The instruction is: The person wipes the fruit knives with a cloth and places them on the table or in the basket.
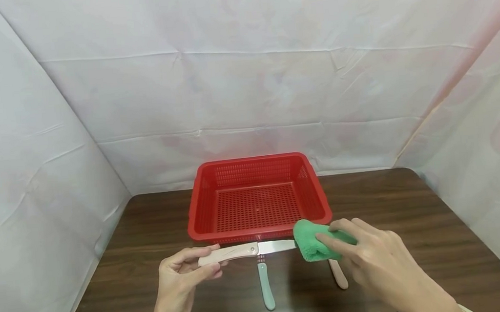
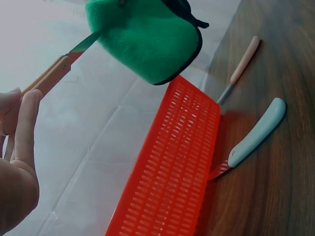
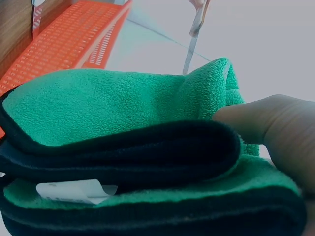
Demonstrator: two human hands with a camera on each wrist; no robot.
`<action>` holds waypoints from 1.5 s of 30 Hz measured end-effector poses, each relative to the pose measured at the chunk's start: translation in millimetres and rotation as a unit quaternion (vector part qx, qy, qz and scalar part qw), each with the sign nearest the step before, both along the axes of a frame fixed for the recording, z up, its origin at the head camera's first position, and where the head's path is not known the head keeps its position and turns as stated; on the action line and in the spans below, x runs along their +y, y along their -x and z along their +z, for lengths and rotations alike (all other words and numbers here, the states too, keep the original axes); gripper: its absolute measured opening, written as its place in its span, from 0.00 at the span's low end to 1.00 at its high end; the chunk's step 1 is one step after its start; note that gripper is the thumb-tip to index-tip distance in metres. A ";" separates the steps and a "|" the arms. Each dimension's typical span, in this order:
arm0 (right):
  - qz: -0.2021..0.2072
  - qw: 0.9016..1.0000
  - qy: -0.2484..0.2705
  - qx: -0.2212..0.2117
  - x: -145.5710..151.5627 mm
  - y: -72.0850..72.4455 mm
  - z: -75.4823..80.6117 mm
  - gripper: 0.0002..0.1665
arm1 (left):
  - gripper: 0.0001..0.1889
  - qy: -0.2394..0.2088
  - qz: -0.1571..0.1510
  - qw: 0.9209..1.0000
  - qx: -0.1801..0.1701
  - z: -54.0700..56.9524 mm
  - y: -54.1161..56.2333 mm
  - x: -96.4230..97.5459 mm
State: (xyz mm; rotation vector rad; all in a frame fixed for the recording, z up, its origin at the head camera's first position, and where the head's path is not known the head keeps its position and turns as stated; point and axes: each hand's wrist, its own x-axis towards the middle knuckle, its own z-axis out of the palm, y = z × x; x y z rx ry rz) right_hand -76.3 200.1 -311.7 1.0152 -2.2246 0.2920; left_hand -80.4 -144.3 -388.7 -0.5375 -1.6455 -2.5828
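My left hand [image 1: 178, 279] grips the pale pink handle of a folding knife [image 1: 229, 253] between thumb and fingers. The knife's blade is unfolded and points right, held above the table. My right hand [image 1: 374, 251] pinches a folded green cloth [image 1: 316, 241], which covers the blade's tip. In the left wrist view the blade of the knife [image 2: 51, 76] runs into the cloth [image 2: 147, 39]. Dark edging and a white tag show on the cloth [image 3: 113, 103] in the right wrist view.
A red plastic basket [image 1: 197, 209] stands at the back of the dark wooden table [image 1: 150, 227]. In front of it lie a knife with a light green handle [image 1: 266, 287] and another with a pinkish handle [image 1: 338, 274]. Pale sheeting [image 1: 245, 92] hangs behind and at both sides.
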 end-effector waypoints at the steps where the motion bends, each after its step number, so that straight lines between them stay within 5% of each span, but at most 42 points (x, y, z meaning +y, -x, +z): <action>1: 0.001 1.000 0.003 0.001 0.3 0.4 0.7 0.29 | 0.17 -0.002 -0.002 1.000 0.002 -0.4 0.5 0.3; 17: 0.024 0.999 0.027 0.037 -18.9 4.3 15.7 0.27 | 0.15 -0.011 -0.033 0.999 0.008 -2.8 2.5 9.7; 30: 0.062 0.998 -0.005 0.032 -40.1 4.1 9.4 0.27 | 0.15 0.000 -0.012 1.000 -0.014 0.2 1.9 17.6; 45: 0.052 0.996 -0.066 -0.024 -38.6 3.1 4.4 0.23 | 0.17 -0.016 -0.009 1.000 -0.011 1.4 -0.2 14.5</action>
